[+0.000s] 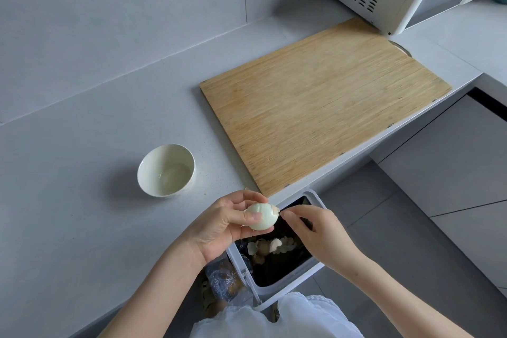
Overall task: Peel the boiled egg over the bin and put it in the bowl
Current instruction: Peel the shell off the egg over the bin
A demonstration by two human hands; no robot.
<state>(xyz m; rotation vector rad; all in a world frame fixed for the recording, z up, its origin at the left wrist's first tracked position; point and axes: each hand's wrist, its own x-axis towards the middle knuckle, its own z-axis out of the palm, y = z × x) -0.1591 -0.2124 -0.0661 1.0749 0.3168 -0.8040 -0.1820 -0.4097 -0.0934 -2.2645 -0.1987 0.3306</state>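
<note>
left hand (pixel 219 223) cradles egg (pixel 260 218), long axis pointing right | right hand (pixel 315 233) pinches shell at that tip | bin (pixel 274 261) below counter edge

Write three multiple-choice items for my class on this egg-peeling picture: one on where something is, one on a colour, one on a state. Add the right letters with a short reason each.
1. Where does the bowl stand?
A. On the cutting board
B. On the grey counter, left of the board
C. Inside the bin

2. What colour is the bowl?
A. White
B. Red
C. Black

3. How is the egg now?
A. Uncracked
B. Mostly peeled, a bit of shell left at one end
C. Sliced in half

Answers:
1 B: it sits on the counter, apart from the cutting board.
2 A: its rim and inside are white.
3 B: the left hand holds it over the bin while the right hand pinches the last shell.
</note>
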